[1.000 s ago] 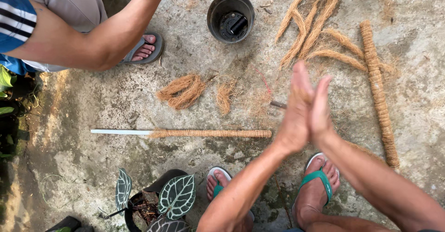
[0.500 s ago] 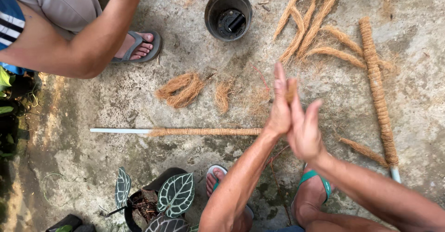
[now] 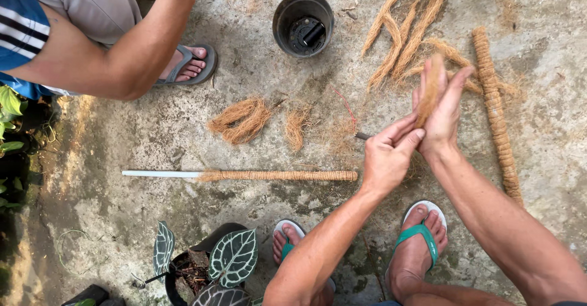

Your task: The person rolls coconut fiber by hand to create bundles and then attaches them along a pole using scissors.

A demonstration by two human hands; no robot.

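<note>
My left hand (image 3: 389, 153) and my right hand (image 3: 441, 110) press a strand of brown coconut fibre (image 3: 430, 89) between their palms, the right palm higher than the left. The strand sticks up past my right fingers. Below my hands on the concrete lies a white pole partly wrapped in fibre rope (image 3: 278, 175). A second fully wrapped pole (image 3: 496, 116) lies to the right of my hands. Rolled fibre strands (image 3: 400, 34) lie in a loose pile just beyond my fingertips.
A black plastic pot (image 3: 302, 22) stands at the top centre. Loose fibre tufts (image 3: 241, 119) lie left of centre. Another person's arm (image 3: 131, 49) and sandalled foot (image 3: 186, 64) are at top left. A potted plant with veined leaves (image 3: 229, 260) sits near my feet.
My palms have slid against each other, the left hand drawing back toward me and the right staying forward. Both hands shifted slightly right, and the fibre strand now shows between them.
</note>
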